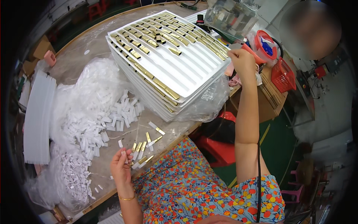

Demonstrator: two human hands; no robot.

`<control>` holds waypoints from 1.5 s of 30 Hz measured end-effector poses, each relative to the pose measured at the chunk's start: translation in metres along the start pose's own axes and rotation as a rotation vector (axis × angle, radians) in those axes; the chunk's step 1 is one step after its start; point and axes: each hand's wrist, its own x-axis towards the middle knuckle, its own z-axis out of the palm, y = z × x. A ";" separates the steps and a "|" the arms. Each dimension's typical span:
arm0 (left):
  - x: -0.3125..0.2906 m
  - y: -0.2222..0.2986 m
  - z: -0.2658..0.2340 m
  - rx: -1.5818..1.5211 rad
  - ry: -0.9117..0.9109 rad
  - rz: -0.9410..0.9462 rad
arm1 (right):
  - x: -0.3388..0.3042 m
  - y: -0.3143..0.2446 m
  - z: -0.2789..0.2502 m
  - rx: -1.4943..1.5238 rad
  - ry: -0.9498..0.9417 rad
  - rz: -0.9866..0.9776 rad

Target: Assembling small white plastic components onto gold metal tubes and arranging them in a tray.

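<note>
Head view, lower left: left hand [121, 164] pinching a white cap [123, 152], right hand [242, 61] clenched upper right, risking nudging the tray stack [194, 80].

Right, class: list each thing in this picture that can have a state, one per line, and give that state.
Left hand: raised above the table edge, fingers pinching a small white plastic piece.
Right hand: raised beside the trays, fist closed; contents cannot be told.
Stack of white ridged trays: piled up, top tray partly filled with gold metal clips.
Loose white plastic pieces: heaped on clear plastic sheeting.
Red mesh basket: upright.
</note>
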 end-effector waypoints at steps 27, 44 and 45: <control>-0.006 -0.001 0.007 0.031 0.035 0.054 | -0.148 -0.183 -0.011 0.878 -0.719 -0.717; -0.028 0.006 -0.012 0.384 0.059 0.241 | -0.219 -0.208 0.105 1.080 -1.115 -0.388; -0.028 0.006 -0.013 0.439 0.043 0.285 | -0.217 -0.207 0.104 1.078 -1.116 -0.384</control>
